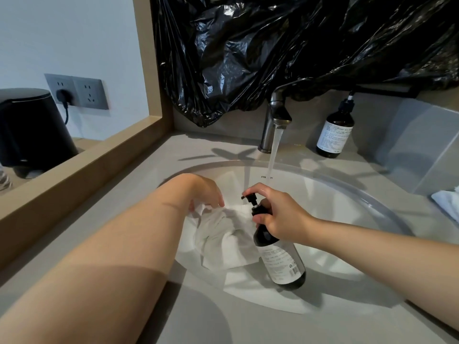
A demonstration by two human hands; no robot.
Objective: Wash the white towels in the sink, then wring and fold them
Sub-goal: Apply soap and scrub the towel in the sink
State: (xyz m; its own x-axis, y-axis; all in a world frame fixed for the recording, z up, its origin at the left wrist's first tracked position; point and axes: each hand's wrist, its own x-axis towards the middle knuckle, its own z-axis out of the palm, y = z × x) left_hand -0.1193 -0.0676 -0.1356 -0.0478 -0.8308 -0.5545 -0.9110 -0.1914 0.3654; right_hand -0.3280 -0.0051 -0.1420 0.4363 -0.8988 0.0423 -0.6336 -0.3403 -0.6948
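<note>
Now my left hand [207, 192] grips the white towel [223, 242], bunched just beneath it in the sink [367, 194]; my right hand [280, 214] clasps the soap bottle [283, 261] alongside. Wet, the towel should be limp and heavy, so take a thick fold.

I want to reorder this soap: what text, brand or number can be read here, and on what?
"FA...A" on the sink wall, its middle hidden behind the water.
Label of the pump bottle in the right hand: print too small; a barcode shows.
Label of the back bottle beside the tap: blurred.
</note>
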